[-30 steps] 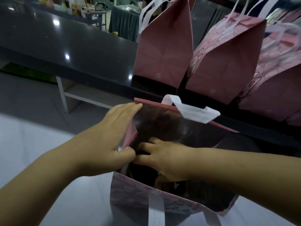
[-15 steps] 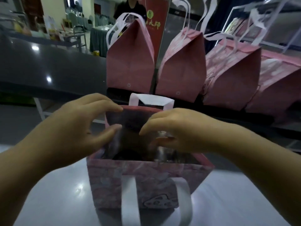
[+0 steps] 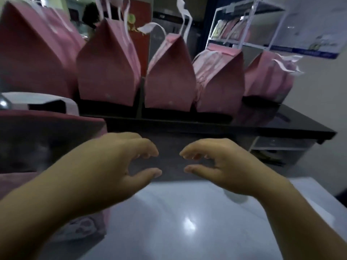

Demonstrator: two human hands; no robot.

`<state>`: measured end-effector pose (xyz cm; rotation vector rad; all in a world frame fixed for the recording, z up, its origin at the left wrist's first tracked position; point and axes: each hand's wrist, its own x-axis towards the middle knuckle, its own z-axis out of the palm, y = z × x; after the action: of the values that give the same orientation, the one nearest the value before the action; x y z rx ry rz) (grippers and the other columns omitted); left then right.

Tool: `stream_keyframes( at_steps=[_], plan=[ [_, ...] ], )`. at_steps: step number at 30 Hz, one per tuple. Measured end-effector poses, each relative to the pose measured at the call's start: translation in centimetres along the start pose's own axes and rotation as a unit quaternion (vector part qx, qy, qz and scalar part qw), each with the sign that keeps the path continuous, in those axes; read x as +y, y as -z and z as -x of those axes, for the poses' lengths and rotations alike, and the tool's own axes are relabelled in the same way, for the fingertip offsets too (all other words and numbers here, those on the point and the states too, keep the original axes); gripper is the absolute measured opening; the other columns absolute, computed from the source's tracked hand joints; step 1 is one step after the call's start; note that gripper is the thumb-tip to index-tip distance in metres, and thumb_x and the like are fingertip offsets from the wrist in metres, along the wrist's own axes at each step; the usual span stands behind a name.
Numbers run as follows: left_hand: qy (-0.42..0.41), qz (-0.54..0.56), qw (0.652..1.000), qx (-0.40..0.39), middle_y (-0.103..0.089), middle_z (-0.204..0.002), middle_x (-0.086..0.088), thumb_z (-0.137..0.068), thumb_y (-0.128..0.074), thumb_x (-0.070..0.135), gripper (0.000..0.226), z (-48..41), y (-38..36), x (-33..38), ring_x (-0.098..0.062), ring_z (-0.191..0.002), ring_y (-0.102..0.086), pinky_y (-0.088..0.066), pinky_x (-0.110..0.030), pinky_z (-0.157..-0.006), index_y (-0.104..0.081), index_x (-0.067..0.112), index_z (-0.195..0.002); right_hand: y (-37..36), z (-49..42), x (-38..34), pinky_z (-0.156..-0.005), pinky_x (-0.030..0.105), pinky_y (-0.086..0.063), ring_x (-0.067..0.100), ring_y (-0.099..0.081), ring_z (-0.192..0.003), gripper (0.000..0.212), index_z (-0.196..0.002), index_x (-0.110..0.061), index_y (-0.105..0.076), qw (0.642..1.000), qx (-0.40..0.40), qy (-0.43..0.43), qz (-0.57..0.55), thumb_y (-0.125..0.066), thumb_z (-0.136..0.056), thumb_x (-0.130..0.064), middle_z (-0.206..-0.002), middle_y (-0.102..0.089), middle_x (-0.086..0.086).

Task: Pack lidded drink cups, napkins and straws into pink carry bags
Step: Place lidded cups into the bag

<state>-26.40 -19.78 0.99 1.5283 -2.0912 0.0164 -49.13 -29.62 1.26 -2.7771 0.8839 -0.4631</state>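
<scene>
Two hands empty: left hand [image 3: 112,166] and right hand [image 3: 221,166] hover over the worktop [image 3: 178,222], each grip loosely curled, holding nothing. Open pink carry bag [image 3: 52,117] stands leftward, just beside the left hand; right hand farther off.

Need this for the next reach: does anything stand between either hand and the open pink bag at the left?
Nothing visible does. The left hand hovers empty just right of the open pink bag, its forearm crossing the bag's near wall; the right hand is empty, farther right.
</scene>
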Motion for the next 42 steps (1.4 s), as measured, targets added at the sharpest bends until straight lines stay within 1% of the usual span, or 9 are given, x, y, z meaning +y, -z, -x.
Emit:
stream_keyframes(
  at_steps=[5,10,13,17,21,25,30,35,42],
  plan=[
    [0.026,0.014,0.998,-0.059,-0.057,-0.096,0.024,-0.073,-0.045,0.063,0.042,-3.8,-8.3,4.0,0.003,-0.092,-0.054,-0.050,-0.023,-0.074,-0.059,0.039,-0.104,-1.0,6.1,9.0,-0.079,0.025,-0.049,0.002,-0.054,-0.096,0.035,-0.117,-0.040,-0.053,0.985,-0.078,-0.133,0.074,-0.058,-0.085,-0.052,-0.106,-0.057,-0.020],
    [0.069,0.024,0.994,-0.078,-0.058,-0.098,0.023,-0.080,-0.053,0.055,0.032,-6.4,-14.2,5.8,0.003,-0.090,-0.054,-0.048,-0.021,-0.075,-0.060,0.037,-0.106,-1.2,9.1,17.3,-0.072,0.033,-0.048,0.018,-0.053,-0.092,0.029,-0.114,-0.032,-0.052,0.953,-0.049,-0.269,0.127,-0.058,-0.087,-0.043,-0.108,-0.056,-0.008],
    [0.095,0.024,0.991,-0.090,-0.057,-0.096,0.024,-0.082,-0.055,0.052,0.028,-7.4,-16.4,5.9,0.003,-0.089,-0.054,-0.046,-0.018,-0.072,-0.060,0.038,-0.105,-1.6,9.3,21.5,-0.080,0.037,-0.047,0.024,-0.046,-0.108,0.051,-0.128,-0.027,-0.043,0.941,-0.019,-0.301,0.153,-0.059,-0.085,-0.049,-0.120,-0.050,0.000],
    [0.121,0.018,0.988,-0.098,-0.058,-0.098,0.023,-0.083,-0.057,0.049,0.026,-8.5,-18.3,5.8,0.003,-0.090,-0.054,-0.047,-0.022,-0.077,-0.060,0.037,-0.106,-2.9,8.2,24.8,-0.090,0.042,-0.044,0.031,-0.030,-0.126,0.082,-0.142,-0.025,-0.025,0.932,-0.025,-0.348,0.096,-0.058,-0.078,-0.064,-0.141,-0.032,0.008],
    [0.143,0.015,0.982,-0.120,-0.057,-0.098,0.025,-0.083,-0.055,0.049,0.025,-8.8,-19.6,5.7,0.004,-0.090,-0.054,-0.049,-0.024,-0.076,-0.059,0.039,-0.106,-4.3,6.6,26.4,-0.101,0.049,-0.040,0.036,-0.022,-0.135,0.085,-0.146,-0.025,-0.018,0.923,-0.075,-0.377,0.028,-0.055,-0.080,-0.064,-0.148,-0.023,0.011],
    [0.154,0.009,0.979,-0.132,-0.056,-0.099,0.025,-0.084,-0.055,0.049,0.026,-8.8,-20.1,5.7,0.004,-0.091,-0.053,-0.048,-0.022,-0.075,-0.057,0.040,-0.108,-4.7,5.8,26.9,-0.097,0.045,-0.041,0.034,-0.029,-0.129,0.076,-0.144,-0.023,-0.026,0.925,-0.077,-0.370,0.032,-0.056,-0.083,-0.057,-0.142,-0.034,0.011],
    [0.154,0.000,0.983,-0.100,-0.056,-0.098,0.025,-0.083,-0.057,0.048,0.026,-8.3,-18.1,5.5,0.004,-0.091,-0.053,-0.048,-0.024,-0.079,-0.059,0.037,-0.107,-4.2,5.5,25.4,-0.088,0.037,-0.044,0.025,-0.036,-0.121,0.072,-0.140,-0.029,-0.033,0.953,-0.011,-0.300,0.039,-0.052,-0.079,-0.060,-0.134,-0.041,0.002],
    [0.128,0.002,0.991,-0.028,-0.058,-0.093,0.030,-0.077,-0.052,0.059,0.032,-7.3,-12.6,4.8,0.009,-0.088,-0.056,-0.048,-0.019,-0.073,-0.063,0.039,-0.100,-2.5,3.5,20.9,-0.076,0.027,-0.035,0.014,-0.041,-0.107,0.068,-0.130,-0.033,-0.043,0.982,0.081,-0.172,-0.014,-0.043,-0.072,-0.067,-0.115,-0.047,-0.009],
    [0.118,-0.056,0.990,0.061,-0.061,-0.095,0.026,-0.079,-0.054,0.056,0.028,-4.0,-3.6,2.1,0.008,-0.086,-0.058,-0.043,-0.009,-0.073,-0.062,0.039,-0.100,0.8,-2.3,11.7,-0.083,0.030,-0.043,0.014,-0.050,-0.103,0.064,-0.125,-0.029,-0.050,0.980,0.154,0.005,-0.126,-0.041,-0.073,-0.065,-0.110,-0.054,-0.005]
  ],
)
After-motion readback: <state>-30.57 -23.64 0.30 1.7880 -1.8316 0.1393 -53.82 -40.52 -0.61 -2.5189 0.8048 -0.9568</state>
